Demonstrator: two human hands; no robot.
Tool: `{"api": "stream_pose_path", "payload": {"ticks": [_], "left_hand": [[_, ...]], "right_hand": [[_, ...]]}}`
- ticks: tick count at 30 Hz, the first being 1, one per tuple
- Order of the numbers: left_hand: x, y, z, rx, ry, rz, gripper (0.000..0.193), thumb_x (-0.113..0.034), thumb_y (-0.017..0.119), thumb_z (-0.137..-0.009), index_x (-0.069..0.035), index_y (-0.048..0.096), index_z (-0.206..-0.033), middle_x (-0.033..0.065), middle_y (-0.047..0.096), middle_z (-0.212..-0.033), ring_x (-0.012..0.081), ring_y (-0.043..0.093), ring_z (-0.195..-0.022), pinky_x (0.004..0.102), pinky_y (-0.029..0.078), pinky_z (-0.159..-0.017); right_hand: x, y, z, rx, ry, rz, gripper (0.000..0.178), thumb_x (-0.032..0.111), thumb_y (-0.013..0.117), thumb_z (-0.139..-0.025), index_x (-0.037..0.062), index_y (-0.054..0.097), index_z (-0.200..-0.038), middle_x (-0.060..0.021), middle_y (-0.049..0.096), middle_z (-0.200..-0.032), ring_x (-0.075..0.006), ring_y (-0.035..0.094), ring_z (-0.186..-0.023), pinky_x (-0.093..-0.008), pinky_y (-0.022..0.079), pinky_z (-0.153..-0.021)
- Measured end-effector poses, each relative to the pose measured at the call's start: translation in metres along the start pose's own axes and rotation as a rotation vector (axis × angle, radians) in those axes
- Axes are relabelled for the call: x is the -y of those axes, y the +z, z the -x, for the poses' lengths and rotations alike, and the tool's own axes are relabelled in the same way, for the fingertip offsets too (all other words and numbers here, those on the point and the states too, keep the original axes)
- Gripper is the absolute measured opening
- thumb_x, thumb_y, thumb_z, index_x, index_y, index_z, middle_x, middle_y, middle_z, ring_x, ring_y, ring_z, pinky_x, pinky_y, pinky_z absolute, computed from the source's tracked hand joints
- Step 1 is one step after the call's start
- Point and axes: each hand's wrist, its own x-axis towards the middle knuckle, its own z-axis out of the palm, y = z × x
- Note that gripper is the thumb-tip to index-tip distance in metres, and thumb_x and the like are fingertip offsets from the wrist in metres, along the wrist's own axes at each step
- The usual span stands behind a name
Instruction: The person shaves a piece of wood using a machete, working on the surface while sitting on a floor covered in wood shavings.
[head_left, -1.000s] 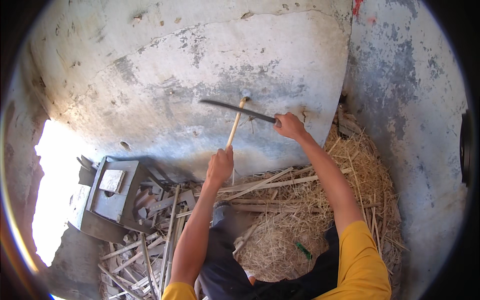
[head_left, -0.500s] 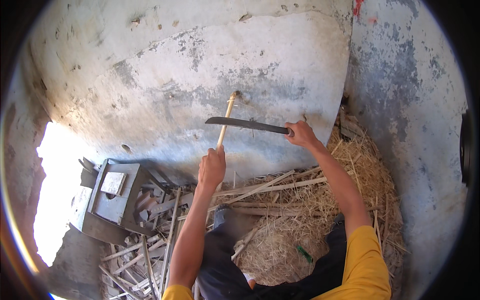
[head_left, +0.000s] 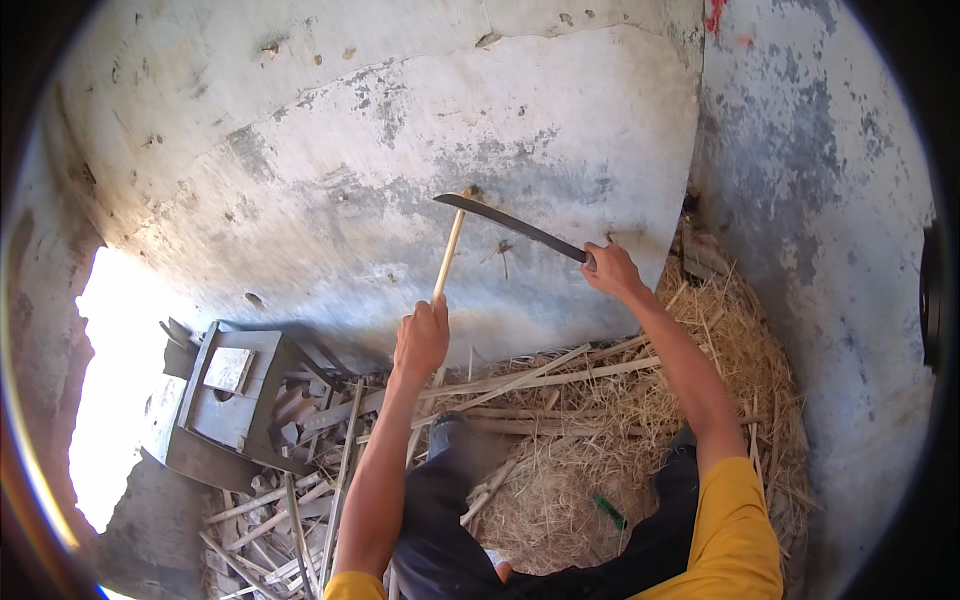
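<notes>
Stretched forward, the left hand clenches a pale stick, the right hand a dark machete.

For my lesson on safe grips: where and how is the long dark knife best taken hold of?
Probably by the handle, from the right, in a closed fist, as the right hand holds it. The long dark knife slants in view, its blade pointing up and left, putting the handle at the lower right.

A weathered grey wooden box sits near the lower left edge of a flaking blue-white plaster wall; a small green strip lies on tangled yellowish straw, toward its near edge.
</notes>
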Motion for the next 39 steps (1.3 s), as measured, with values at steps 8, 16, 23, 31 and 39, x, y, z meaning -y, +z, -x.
{"api": "stream_pose_path", "payload": {"ticks": [8,16,23,31,39], "left_hand": [[-0.006,0.002,0.001,0.022,-0.036,0.013,0.056,-0.041,0.041,-0.109,0.007,0.059,-0.088,0.0348,0.066,-0.078,0.0566,0.064,-0.080,0.0620,0.050,-0.072],[-0.005,-0.001,0.001,0.026,-0.065,0.004,0.051,-0.039,0.044,-0.108,0.006,0.059,-0.089,0.0364,0.065,-0.084,0.0580,0.062,-0.084,0.0634,0.047,-0.075],[-0.003,0.001,0.001,0.015,-0.032,-0.003,0.049,-0.038,0.045,-0.108,0.005,0.059,-0.087,0.0361,0.065,-0.081,0.0571,0.062,-0.083,0.0631,0.047,-0.072],[0.001,0.001,0.000,0.014,-0.058,-0.009,0.049,-0.037,0.045,-0.108,0.005,0.059,-0.087,0.0351,0.064,-0.077,0.0565,0.062,-0.080,0.0628,0.048,-0.071],[-0.003,0.006,-0.001,0.025,-0.050,-0.024,0.057,-0.043,0.042,-0.108,0.008,0.059,-0.089,0.0364,0.066,-0.081,0.0573,0.063,-0.082,0.0625,0.050,-0.075]], "right_hand": [[-0.007,0.002,0.002,0.112,-0.013,-0.205,0.027,0.019,0.072,-0.081,0.0007,0.073,-0.101,-0.0214,0.072,-0.083,-0.0401,0.070,-0.078,-0.0469,0.056,-0.074],[0.015,-0.004,0.020,0.148,-0.133,0.016,0.030,0.021,0.072,-0.082,0.0072,0.073,-0.109,-0.0190,0.070,-0.075,-0.0383,0.070,-0.076,-0.0500,0.055,-0.071],[0.017,-0.008,0.003,0.074,-0.063,0.090,0.031,0.022,0.069,-0.084,0.0106,0.073,-0.113,-0.0200,0.071,-0.081,-0.0406,0.070,-0.078,-0.0533,0.057,-0.071],[0.017,-0.001,0.010,0.045,0.055,-0.070,0.034,0.019,0.069,-0.083,0.0062,0.073,-0.114,-0.0239,0.071,-0.084,-0.0416,0.071,-0.083,-0.0511,0.058,-0.075],[-0.001,0.007,0.006,0.234,0.074,-0.283,0.030,0.019,0.072,-0.080,-0.0013,0.072,-0.103,-0.0200,0.072,-0.083,-0.0390,0.070,-0.077,-0.0453,0.056,-0.070]]}}
